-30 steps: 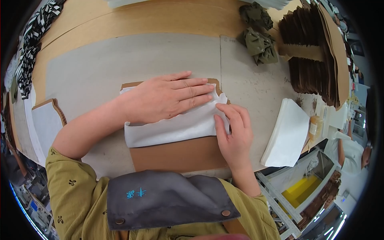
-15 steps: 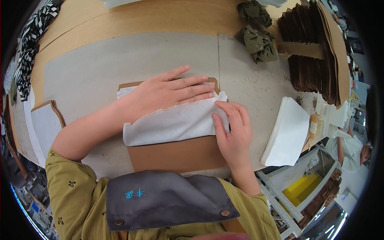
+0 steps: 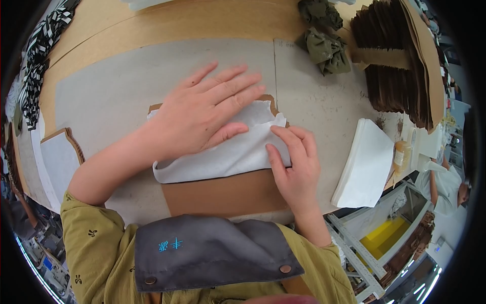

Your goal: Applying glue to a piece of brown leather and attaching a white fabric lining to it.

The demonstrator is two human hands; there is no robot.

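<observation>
A sheet of thin white fabric or paper (image 3: 217,164) lies partly folded over a brown panel (image 3: 223,196) in front of me. My left hand (image 3: 210,109) is spread flat above the far part of the white sheet, fingers apart; whether its palm touches the sheet is hidden. My right hand (image 3: 296,159) pinches the sheet's right edge between thumb and fingers. Along the far side, a brown edge of the panel shows past the sheet. The sheet's near edge runs across the panel with a thin dark line under it.
At right lies a stack of white sheets (image 3: 363,164) beside a yellowish jar (image 3: 401,156). Stacked brown pieces (image 3: 390,76) stand far right, near crumpled olive cloth (image 3: 326,50). White-topped brown pieces (image 3: 61,156) sit at left, patterned fabric (image 3: 43,55) beyond. A metal-framed cart (image 3: 369,258) is below right.
My left hand has lifted off the fold and shifted a little, its thumb now showing over the sheet. The right hand stays at the sheet's right edge.
</observation>
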